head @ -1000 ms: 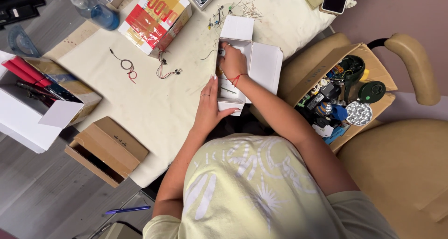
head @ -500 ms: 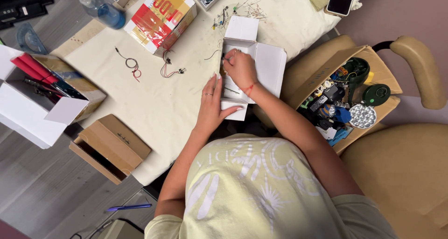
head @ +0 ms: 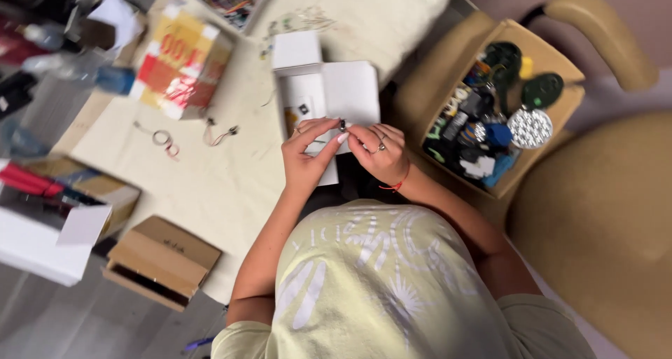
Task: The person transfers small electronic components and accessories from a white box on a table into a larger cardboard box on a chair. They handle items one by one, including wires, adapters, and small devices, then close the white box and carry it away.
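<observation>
Both of your hands meet over the near edge of the table (head: 231, 184), pinching one tiny dark part (head: 342, 125) between them. Your left hand (head: 306, 159) closes thumb and forefinger on it; your right hand (head: 381, 152) curls its fingertips against the same piece, so each grip is nearly shut on it. I judge the work midway: the part is out and being fiddled with, not yet set down anywhere. Just beyond lies the open white box (head: 325, 96), smooth card with flaps spread, on a cream cloth-like surface. To your right sits a cardboard tray (head: 553, 58) crowded with glossy plastic bits on a tan padded chair (head: 602, 219). Thin wire loops (head: 164, 138) lie well to your left.
</observation>
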